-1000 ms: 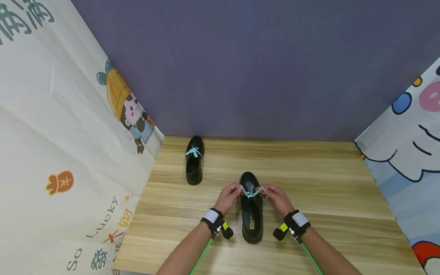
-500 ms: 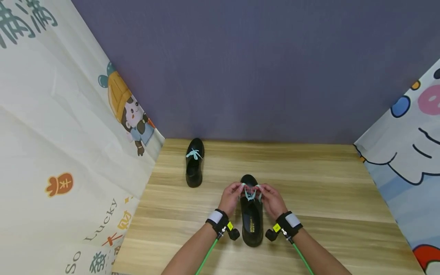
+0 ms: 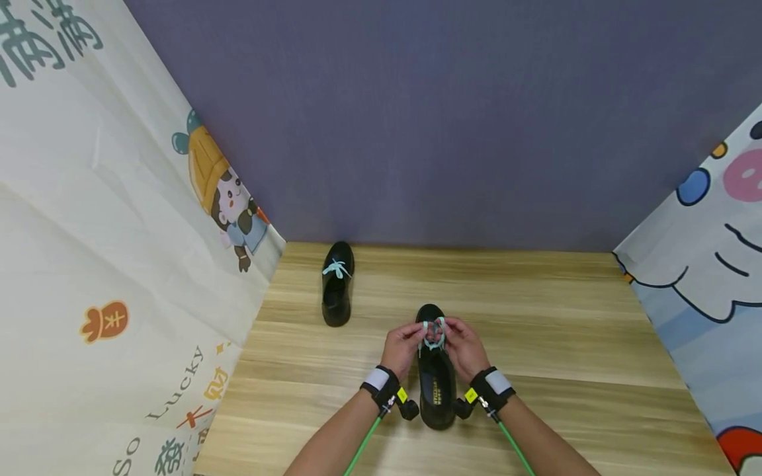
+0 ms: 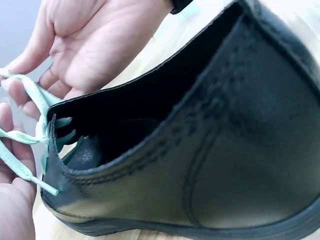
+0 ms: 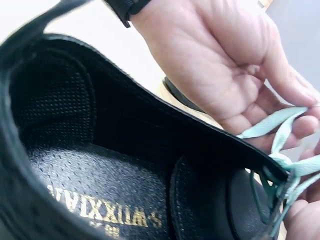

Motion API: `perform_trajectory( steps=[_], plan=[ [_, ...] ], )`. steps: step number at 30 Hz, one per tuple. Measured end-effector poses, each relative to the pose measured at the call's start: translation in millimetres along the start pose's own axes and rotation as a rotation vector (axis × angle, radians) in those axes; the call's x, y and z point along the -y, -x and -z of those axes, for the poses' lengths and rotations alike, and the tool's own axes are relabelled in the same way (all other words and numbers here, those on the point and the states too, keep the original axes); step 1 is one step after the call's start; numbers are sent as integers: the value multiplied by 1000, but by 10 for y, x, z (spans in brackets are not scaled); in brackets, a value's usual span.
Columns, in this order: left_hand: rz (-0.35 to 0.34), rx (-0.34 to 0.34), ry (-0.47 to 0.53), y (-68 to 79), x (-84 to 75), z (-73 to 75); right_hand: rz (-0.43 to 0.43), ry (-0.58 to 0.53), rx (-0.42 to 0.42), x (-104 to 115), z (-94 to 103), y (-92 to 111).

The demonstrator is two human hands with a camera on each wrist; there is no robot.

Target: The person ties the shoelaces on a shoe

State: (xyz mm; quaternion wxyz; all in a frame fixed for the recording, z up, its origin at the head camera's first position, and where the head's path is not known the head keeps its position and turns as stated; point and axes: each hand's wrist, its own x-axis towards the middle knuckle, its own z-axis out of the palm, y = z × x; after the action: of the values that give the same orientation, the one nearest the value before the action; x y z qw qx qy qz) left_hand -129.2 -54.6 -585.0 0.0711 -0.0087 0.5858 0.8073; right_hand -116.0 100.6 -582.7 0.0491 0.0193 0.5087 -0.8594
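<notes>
A black lace-up shoe (image 3: 437,387) stands toe away from me, with both hands over its mint-green shoelace (image 3: 434,343). My left hand (image 3: 401,348) pinches one side of the lace between thumb and fingers, at the left of the shoe's tongue. On the opposite side, my right hand (image 3: 467,349) pinches the other side of it. Folded lace strands (image 4: 35,95) rise from a knot at the shoe's opening in the left wrist view, and one tipped end hangs down. In the right wrist view gold lettering (image 5: 105,210) shows on the insole.
Another black shoe (image 3: 337,301), its mint lace tied in a bow, stands at the back left of the wooden table (image 3: 536,311). A dark blue-grey panel (image 3: 452,125) rises behind, and printed cloths hang at left (image 3: 137,231) and right (image 3: 684,277).
Both hands have drawn closer together over the shoe. The lace strands, earlier stretched out sideways, now stand bent upward between the fingers. The other shoe stays put.
</notes>
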Motion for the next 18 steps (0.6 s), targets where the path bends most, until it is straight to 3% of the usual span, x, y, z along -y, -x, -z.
perform_trajectory(
  steps=[5, 12, 18],
  plan=[
    [7, -23, 35, -11, 37, -20, 3, 33, -34, -26, -24, -9],
    [26, -23, 50, -36, 74, 2, 37, 305, -93, -33, -22, -39],
    [28, -18, 51, -43, 94, -1, 30, 413, -138, -22, -53, -38]
  ],
)
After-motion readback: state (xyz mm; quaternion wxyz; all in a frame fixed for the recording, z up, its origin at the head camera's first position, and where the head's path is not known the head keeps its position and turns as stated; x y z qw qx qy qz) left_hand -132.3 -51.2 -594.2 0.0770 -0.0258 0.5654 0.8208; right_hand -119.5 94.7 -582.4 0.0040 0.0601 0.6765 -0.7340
